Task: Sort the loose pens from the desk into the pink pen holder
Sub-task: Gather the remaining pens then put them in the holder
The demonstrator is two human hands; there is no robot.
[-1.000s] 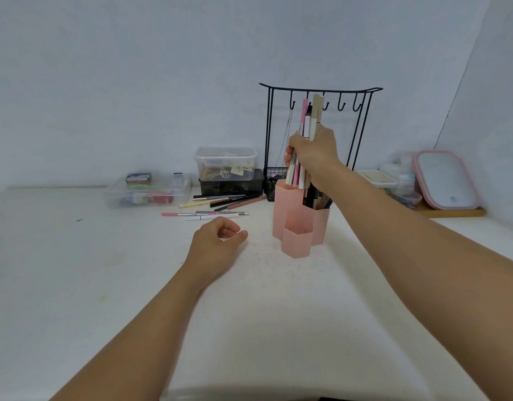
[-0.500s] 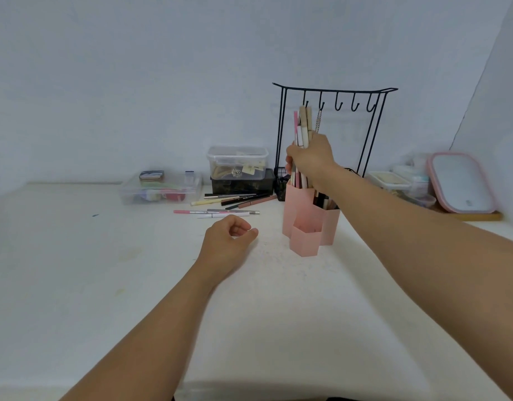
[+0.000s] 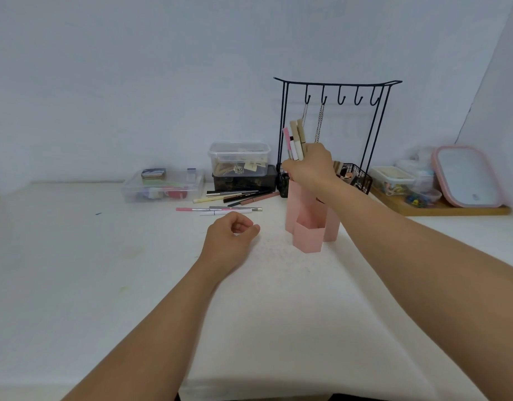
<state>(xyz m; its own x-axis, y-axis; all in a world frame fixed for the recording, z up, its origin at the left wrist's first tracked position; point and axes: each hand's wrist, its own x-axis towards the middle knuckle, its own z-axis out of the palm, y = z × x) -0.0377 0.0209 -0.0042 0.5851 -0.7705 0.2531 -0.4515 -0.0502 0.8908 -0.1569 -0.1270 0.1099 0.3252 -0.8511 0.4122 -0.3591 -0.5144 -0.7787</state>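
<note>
The pink pen holder [image 3: 309,237], made of hexagonal cups, stands on the white desk right of centre. My right hand [image 3: 310,167] is closed around a bunch of pens [image 3: 295,140], pink, white and beige, held upright directly over the tall left cup; their lower ends are hidden behind my hand. Several loose pens [image 3: 235,199] lie on the desk left of the holder, in front of the boxes. My left hand [image 3: 230,241] rests loosely curled on the desk just in front of those pens, holding nothing.
A black wire hook rack [image 3: 336,94] rises right behind the holder. Two stacked boxes [image 3: 239,166] and a flat clear box [image 3: 162,185] sit at the back left. A wooden tray [image 3: 440,209] with small containers and a pink-rimmed lid [image 3: 466,176] is at the right.
My right hand has lowered the bunch of pens further toward the tall cup. My left hand has stayed in place on the desk.
</note>
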